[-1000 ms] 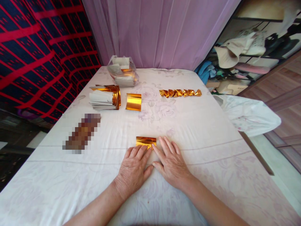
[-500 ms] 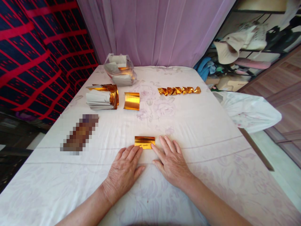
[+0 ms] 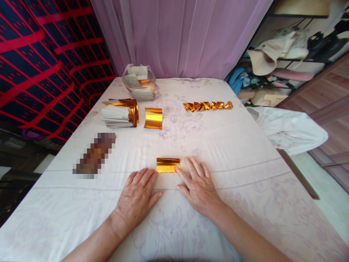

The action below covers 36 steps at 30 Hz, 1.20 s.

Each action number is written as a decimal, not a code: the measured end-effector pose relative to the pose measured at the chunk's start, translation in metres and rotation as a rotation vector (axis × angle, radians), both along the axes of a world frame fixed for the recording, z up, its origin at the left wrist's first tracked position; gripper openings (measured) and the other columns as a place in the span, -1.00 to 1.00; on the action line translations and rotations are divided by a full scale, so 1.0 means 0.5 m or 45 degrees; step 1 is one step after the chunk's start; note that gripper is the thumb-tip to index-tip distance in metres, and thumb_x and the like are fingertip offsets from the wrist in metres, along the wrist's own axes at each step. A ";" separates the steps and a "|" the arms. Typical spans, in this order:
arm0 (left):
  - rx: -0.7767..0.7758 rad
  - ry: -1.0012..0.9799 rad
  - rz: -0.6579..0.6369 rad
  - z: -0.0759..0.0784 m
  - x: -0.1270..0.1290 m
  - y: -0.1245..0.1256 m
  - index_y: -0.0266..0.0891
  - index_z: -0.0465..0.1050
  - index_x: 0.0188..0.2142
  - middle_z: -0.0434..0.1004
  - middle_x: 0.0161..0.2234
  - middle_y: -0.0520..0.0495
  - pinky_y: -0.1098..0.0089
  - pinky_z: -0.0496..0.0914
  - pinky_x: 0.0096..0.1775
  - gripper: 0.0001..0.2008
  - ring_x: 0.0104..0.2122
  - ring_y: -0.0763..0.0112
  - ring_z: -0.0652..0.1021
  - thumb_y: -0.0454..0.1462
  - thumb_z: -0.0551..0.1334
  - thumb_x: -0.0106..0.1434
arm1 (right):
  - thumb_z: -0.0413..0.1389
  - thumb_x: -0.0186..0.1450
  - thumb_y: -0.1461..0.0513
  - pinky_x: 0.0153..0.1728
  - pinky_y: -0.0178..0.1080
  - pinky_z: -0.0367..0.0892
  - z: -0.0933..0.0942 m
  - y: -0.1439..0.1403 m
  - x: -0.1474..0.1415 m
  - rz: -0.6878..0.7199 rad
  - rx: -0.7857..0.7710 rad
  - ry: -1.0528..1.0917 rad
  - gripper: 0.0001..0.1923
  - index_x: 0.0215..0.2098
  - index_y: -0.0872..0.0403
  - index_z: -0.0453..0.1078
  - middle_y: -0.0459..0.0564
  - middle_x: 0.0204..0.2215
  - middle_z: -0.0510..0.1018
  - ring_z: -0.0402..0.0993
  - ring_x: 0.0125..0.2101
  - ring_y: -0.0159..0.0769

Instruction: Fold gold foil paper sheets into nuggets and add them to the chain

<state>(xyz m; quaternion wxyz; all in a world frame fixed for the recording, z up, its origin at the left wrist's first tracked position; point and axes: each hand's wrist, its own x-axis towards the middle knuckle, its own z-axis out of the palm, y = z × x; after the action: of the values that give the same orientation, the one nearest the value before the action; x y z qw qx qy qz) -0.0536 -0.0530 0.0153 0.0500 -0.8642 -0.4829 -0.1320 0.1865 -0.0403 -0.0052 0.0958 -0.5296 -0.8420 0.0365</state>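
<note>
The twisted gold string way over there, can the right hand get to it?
Probably yes. The right hand lies flat beside the folded gold paper, and only bare cloth-covered table lies between it and the twisted gold string, though that means leaning forward.

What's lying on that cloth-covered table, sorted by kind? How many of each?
Flat gold foil sheets: 2, folded sheet and curled sheet
Twisted gold foil strip: 1
Paper-and-foil stack: 1
Clear bag of papers: 1
Blurred brown item: 1
Total: 6
</note>
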 end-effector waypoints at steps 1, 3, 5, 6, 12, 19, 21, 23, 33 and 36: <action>0.003 -0.010 0.013 0.005 0.003 0.003 -0.34 0.45 0.02 0.51 0.00 -0.26 0.04 0.34 0.00 -0.59 0.00 0.02 0.47 -0.09 0.08 0.39 | 0.12 0.35 0.03 0.20 0.26 -0.02 0.001 0.000 -0.001 0.001 0.005 0.006 -0.47 0.25 -0.07 0.29 0.26 0.33 0.11 -0.03 0.32 0.14; 0.010 -0.027 0.038 0.012 0.015 0.011 -0.34 0.46 0.00 0.51 -0.02 -0.28 0.05 0.36 -0.02 -0.61 -0.02 0.02 0.48 -0.09 0.10 0.38 | 0.12 0.35 0.03 0.20 0.26 -0.01 0.002 0.000 -0.002 0.003 0.013 0.018 -0.47 0.25 -0.06 0.29 0.26 0.33 0.12 -0.02 0.32 0.15; 0.008 -0.033 0.015 0.011 0.031 0.018 -0.32 0.43 0.06 0.49 0.04 -0.27 0.06 0.35 0.01 -0.61 0.03 0.04 0.46 -0.11 0.11 0.38 | 0.12 0.34 0.03 0.20 0.26 -0.01 0.002 0.000 -0.003 0.002 0.022 0.034 -0.47 0.24 -0.05 0.30 0.26 0.33 0.12 -0.02 0.32 0.14; 0.002 -0.029 -0.024 0.007 0.039 0.021 -0.30 0.42 0.08 0.47 0.09 -0.25 0.05 0.33 0.04 -0.62 0.08 0.04 0.44 -0.13 0.10 0.39 | 0.12 0.34 0.03 0.20 0.26 0.00 0.003 0.000 -0.003 0.002 0.026 0.041 -0.47 0.24 -0.05 0.30 0.26 0.33 0.12 -0.01 0.32 0.14; -0.082 0.024 -0.105 -0.026 0.059 0.025 -0.26 0.38 0.15 0.47 0.13 -0.16 0.06 0.26 0.12 -0.56 0.12 0.10 0.44 -0.09 0.07 0.40 | 0.10 0.35 0.06 0.22 0.25 0.00 0.005 -0.003 -0.006 0.008 0.065 0.058 -0.46 0.26 0.01 0.27 0.21 0.34 0.12 -0.02 0.33 0.10; -0.086 0.046 -0.120 -0.029 0.051 0.023 -0.25 0.32 0.22 0.43 0.17 -0.16 0.08 0.24 0.13 -0.51 0.16 0.10 0.41 -0.07 0.01 0.43 | -0.01 0.41 0.07 0.28 0.23 -0.08 -0.001 -0.004 -0.035 0.179 0.036 0.084 -0.38 0.34 0.19 0.08 0.12 0.34 0.13 -0.07 0.35 -0.02; -0.081 0.046 -0.131 -0.030 0.049 0.023 -0.26 0.29 0.23 0.42 0.18 -0.15 0.08 0.23 0.13 -0.50 0.17 0.11 0.39 -0.06 0.00 0.43 | -0.03 0.43 0.06 0.29 0.24 -0.11 -0.003 -0.002 -0.035 0.211 -0.001 0.087 -0.39 0.35 0.17 0.06 0.10 0.33 0.15 -0.06 0.34 -0.02; -0.079 0.044 -0.139 -0.032 0.045 0.023 -0.26 0.29 0.23 0.41 0.19 -0.14 0.08 0.22 0.14 -0.49 0.18 0.13 0.39 -0.05 -0.01 0.43 | -0.04 0.43 0.05 0.29 0.27 -0.15 -0.004 0.000 -0.029 0.220 -0.034 0.083 -0.40 0.35 0.14 0.06 0.07 0.33 0.17 -0.06 0.34 -0.02; -0.084 0.057 -0.083 -0.029 0.011 0.012 -0.21 0.33 0.21 0.38 0.21 -0.12 0.04 0.18 0.16 -0.51 0.20 0.09 0.36 -0.04 0.01 0.42 | 0.01 0.41 0.07 0.29 0.27 -0.16 0.001 -0.004 -0.006 0.136 -0.134 0.040 -0.41 0.34 0.07 0.09 0.03 0.34 0.15 -0.08 0.35 -0.01; -0.092 0.048 -0.070 -0.028 0.009 0.010 -0.22 0.36 0.19 0.39 0.20 -0.12 0.03 0.20 0.14 -0.52 0.21 0.07 0.36 -0.05 0.01 0.42 | 0.02 0.40 0.07 0.29 0.27 -0.14 0.003 -0.003 -0.006 0.133 -0.142 0.044 -0.41 0.34 0.05 0.11 0.02 0.33 0.16 -0.08 0.35 -0.01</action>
<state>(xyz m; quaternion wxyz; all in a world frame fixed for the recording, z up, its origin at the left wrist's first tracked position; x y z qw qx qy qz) -0.0488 -0.0478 0.0012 0.0244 -0.8808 -0.4623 -0.0995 0.1837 -0.0421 -0.0035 0.0785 -0.4887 -0.8634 0.0975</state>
